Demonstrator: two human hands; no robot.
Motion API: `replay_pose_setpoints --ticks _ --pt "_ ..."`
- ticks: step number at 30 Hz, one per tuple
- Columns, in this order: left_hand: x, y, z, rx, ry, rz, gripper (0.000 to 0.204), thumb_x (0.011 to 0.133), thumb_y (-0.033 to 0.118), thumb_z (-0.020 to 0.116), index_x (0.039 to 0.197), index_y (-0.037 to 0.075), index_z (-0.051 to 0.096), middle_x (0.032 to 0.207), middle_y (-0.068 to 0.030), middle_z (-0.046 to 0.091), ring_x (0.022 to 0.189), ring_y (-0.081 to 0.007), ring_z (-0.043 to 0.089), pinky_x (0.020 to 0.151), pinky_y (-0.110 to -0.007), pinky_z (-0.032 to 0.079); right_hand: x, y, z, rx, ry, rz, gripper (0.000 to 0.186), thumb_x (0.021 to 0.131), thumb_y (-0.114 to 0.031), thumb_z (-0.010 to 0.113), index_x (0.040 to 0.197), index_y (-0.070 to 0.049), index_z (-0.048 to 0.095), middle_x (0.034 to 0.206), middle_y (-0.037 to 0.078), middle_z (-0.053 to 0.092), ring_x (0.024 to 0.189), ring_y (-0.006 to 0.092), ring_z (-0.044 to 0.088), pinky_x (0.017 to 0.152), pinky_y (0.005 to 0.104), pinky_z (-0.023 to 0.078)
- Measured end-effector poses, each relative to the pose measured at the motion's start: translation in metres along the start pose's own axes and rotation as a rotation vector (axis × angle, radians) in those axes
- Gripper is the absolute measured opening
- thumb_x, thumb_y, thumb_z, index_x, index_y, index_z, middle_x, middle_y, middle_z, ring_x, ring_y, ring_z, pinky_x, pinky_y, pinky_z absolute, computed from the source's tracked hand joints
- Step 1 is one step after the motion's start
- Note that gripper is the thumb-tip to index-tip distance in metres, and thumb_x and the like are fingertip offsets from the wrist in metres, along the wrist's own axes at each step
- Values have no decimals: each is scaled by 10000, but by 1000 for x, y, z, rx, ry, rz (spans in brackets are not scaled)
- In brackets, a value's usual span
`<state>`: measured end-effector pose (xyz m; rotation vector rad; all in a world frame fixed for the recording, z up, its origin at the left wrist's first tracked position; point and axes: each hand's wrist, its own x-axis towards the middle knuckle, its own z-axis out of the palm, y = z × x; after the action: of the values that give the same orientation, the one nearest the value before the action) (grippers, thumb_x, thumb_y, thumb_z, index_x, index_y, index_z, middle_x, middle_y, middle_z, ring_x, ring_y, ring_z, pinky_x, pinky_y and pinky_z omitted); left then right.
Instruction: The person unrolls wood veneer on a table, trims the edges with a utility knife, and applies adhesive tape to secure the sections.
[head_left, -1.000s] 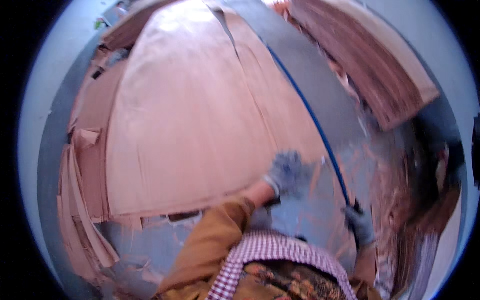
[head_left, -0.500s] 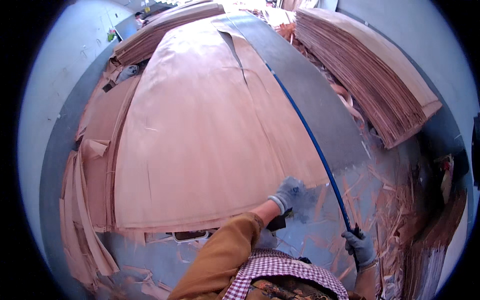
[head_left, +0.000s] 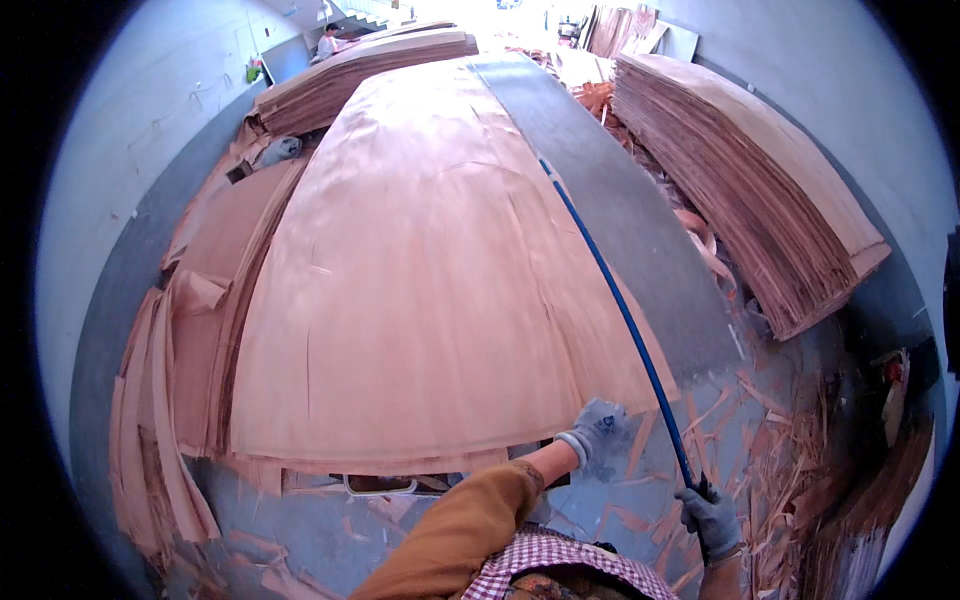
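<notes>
A broad sheet of pinkish wood veneer point(head_left: 400, 290) lies on top of a low stack, with a narrower strip of veneer point(head_left: 575, 290) along its right side. My left hand point(head_left: 600, 425), in a grey glove, is closed at the strip's near edge. It seems to pinch the veneer there, though the fingertips are partly hidden. My gloved right hand point(head_left: 711, 518) is wrapped around the lower end of a long blue pole point(head_left: 625, 315). The pole slants away over the strip, and its pale tip is near the strip's right edge.
A grey board point(head_left: 620, 210) runs along the strip's right. Tall veneer stacks stand at the right point(head_left: 740, 190) and far left point(head_left: 360, 75). Loose veneer pieces point(head_left: 160, 410) hang at the left. Scraps point(head_left: 760, 450) litter the floor. A person point(head_left: 330, 42) is at the far left.
The dark gap between sheet and strip at the far end has closed. My left hand has shifted slightly right, and the pole's tip rests differently over the strip. The view has tilted up.
</notes>
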<state>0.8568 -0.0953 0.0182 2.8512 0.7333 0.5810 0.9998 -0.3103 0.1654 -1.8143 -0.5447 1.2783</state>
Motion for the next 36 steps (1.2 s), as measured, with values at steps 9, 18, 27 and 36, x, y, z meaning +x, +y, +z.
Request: replay_pose_setpoints --ticks 9,18,27,36 --pt "-93 45 -72 -486 -211 -142 122 806 183 554 795 73 605 750 -106 614 732 -308 630 641 -408 500 24 6 46 13 -78 -46 118 852 -172 637 866 -55 630 516 -31 458 395 68 411 370 217 299" --pt "-120 45 -63 -1839 -127 -424 337 907 256 536 1179 57 551 1150 -81 601 1006 -237 566 830 -367 448 222 -58 199 -41 -459 -535 244 907 -238 551 1055 -55 618 815 -31 563 738 68 521 646 236 448" --pt "-128 -78 -130 -1636 291 -1023 303 942 265 487 1155 61 555 743 -29 533 543 -86 481 437 -200 388 156 27 76 -107 -229 -494 261 854 -265 589 971 -47 671 827 56 651 711 150 577 641 293 456" --pt "-260 -160 -168 -859 447 -1359 186 892 179 575 1031 64 528 779 -24 571 496 -62 480 434 -218 410 210 87 -13 -205 74 -325 438 875 -159 554 1296 -87 458 896 31 585 686 137 521 554 279 445"
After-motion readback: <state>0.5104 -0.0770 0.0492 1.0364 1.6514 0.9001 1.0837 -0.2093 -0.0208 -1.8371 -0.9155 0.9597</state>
